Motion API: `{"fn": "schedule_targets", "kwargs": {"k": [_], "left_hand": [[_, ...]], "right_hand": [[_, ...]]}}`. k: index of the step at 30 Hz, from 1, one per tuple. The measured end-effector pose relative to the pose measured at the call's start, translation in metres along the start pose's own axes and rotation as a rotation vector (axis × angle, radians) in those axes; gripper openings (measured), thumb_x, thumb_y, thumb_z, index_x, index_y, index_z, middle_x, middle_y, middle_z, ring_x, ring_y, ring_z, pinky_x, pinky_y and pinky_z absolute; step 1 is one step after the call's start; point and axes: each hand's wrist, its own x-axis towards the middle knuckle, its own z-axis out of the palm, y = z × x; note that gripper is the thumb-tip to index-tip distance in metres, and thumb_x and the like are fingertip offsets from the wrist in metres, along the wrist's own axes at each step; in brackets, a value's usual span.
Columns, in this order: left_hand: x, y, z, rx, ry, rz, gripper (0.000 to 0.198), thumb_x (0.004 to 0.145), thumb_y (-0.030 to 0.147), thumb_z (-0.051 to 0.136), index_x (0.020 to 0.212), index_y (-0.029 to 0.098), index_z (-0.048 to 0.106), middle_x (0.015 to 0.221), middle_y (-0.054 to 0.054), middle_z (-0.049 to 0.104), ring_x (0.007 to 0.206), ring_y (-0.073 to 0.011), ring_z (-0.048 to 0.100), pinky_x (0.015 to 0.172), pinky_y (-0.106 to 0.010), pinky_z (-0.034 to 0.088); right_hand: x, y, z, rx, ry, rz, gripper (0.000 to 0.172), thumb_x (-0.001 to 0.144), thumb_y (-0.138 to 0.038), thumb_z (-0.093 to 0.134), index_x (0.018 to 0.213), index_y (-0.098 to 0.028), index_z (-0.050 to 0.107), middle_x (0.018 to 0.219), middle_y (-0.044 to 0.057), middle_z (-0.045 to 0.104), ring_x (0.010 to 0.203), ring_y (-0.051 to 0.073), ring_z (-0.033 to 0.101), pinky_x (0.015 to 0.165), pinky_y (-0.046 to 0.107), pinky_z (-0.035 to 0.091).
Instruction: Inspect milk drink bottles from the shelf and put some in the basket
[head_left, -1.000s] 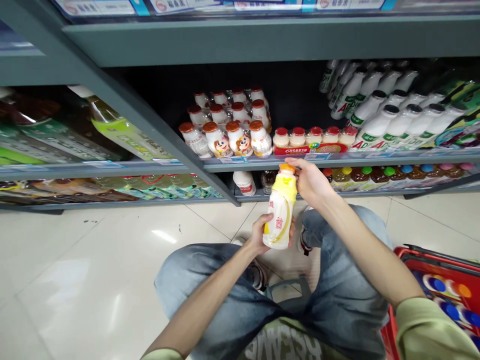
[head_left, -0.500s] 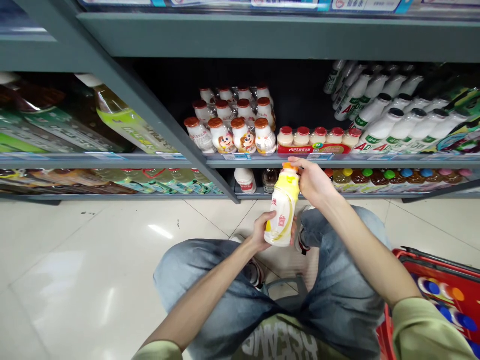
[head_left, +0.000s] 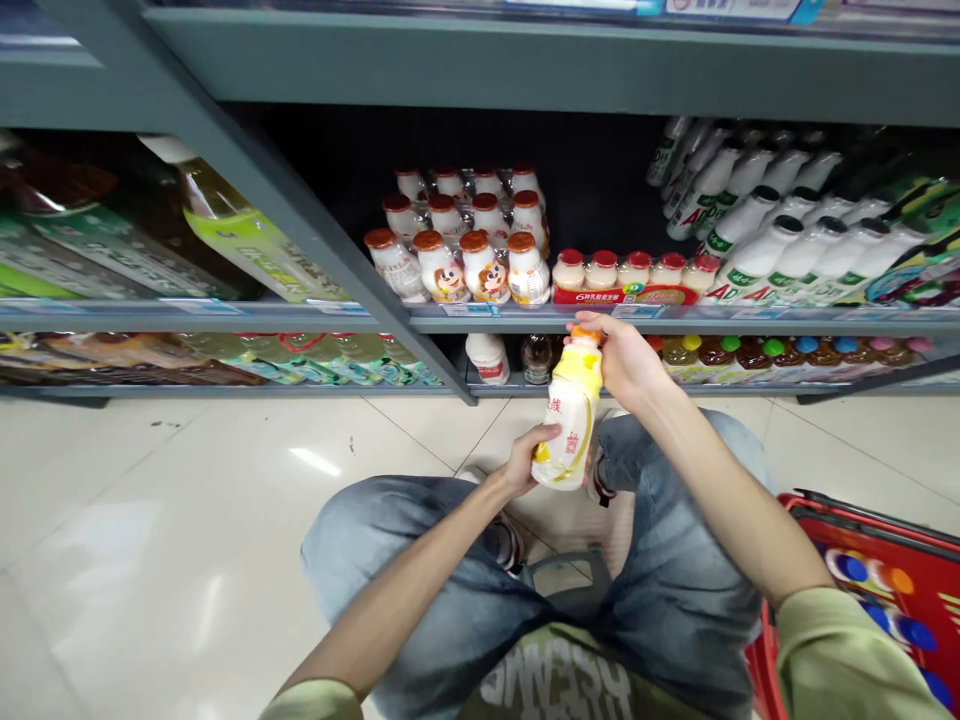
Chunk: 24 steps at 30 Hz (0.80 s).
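one yellow-and-white bottle [head_left: 568, 420] is at the middle of everything, held in the air in front of the shelf [head_left: 480, 325], between the person's knees and the shelf's edge. its long axis leans: the base points down and a little left, toward the body, and the orange cap [head_left: 587, 334] points up and a little right, toward the shelf. the two hands sit at opposite ends of that axis. the left grip [head_left: 529, 458] is at the bottle's lower left, nearer the base, closed round the body with the thumb laid across the near face; most of its other fingers are hidden behind. the right grip [head_left: 628, 365] is at the bottle's upper right, nearer the top, curled in with its fingertips bunched on the cap; how firmly it bears there i cannot tell.

beyond the bottle's top stands a pack of red-lidded small drinks [head_left: 634, 275]. up and left of the bottle are white bottles with brown caps [head_left: 487, 265]; up and right, tall white bottles with black caps [head_left: 772, 255]. just left of the bottle's cap, on the lower shelf, are a squat white bottle [head_left: 487, 358] and a dark bottle [head_left: 537, 357]. well right of the bottle and below it, a red basket [head_left: 761, 660] holds blue-capped and orange-capped bottles [head_left: 889, 605].
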Motion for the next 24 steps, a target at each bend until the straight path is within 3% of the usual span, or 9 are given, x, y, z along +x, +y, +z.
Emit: {"fn": "schedule_targets", "kwargs": {"k": [5, 10, 16, 24], "left_hand": [[0.000, -0.001, 0.002, 0.061, 0.089, 0.013, 0.070, 0.063, 0.064, 0.077, 0.099, 0.005, 0.070, 0.084, -0.019, 0.071, 0.080, -0.0365, 0.071, 0.073, -0.042, 0.056], [-0.001, 0.003, 0.005, 0.250, 0.224, 0.113, 0.058, 0.063, 0.052, 0.085, 0.097, 0.008, 0.069, 0.086, -0.014, 0.072, 0.083, -0.0308, 0.070, 0.074, -0.034, 0.053], [-0.002, 0.009, 0.011, 0.381, 0.202, 0.199, 0.054, 0.068, 0.048, 0.086, 0.100, 0.010, 0.066, 0.094, -0.011, 0.072, 0.079, -0.0225, 0.065, 0.072, -0.028, 0.050], [-0.003, 0.006, 0.005, 0.533, 0.178, 0.299, 0.052, 0.077, 0.049, 0.083, 0.105, 0.012, 0.061, 0.097, -0.008, 0.068, 0.083, -0.0193, 0.058, 0.076, -0.028, 0.048]], "right_hand": [[0.003, 0.001, -0.003, 0.007, -0.005, -0.009, 0.023, 0.065, -0.013, 0.066, 0.088, -0.015, 0.066, 0.079, 0.000, 0.067, 0.067, 0.013, 0.060, 0.062, 0.025, 0.049], [0.000, -0.002, -0.003, -0.012, 0.020, -0.010, 0.018, 0.069, -0.013, 0.067, 0.087, -0.016, 0.065, 0.076, -0.002, 0.067, 0.065, 0.012, 0.063, 0.059, 0.023, 0.050], [-0.001, -0.004, -0.002, 0.001, 0.056, 0.000, 0.012, 0.074, -0.014, 0.067, 0.086, -0.015, 0.065, 0.071, -0.002, 0.066, 0.059, 0.011, 0.062, 0.054, 0.021, 0.050], [-0.001, -0.002, -0.004, 0.012, -0.010, -0.024, 0.020, 0.066, -0.017, 0.072, 0.083, -0.016, 0.062, 0.063, -0.005, 0.059, 0.054, 0.010, 0.056, 0.049, 0.020, 0.045]]}}
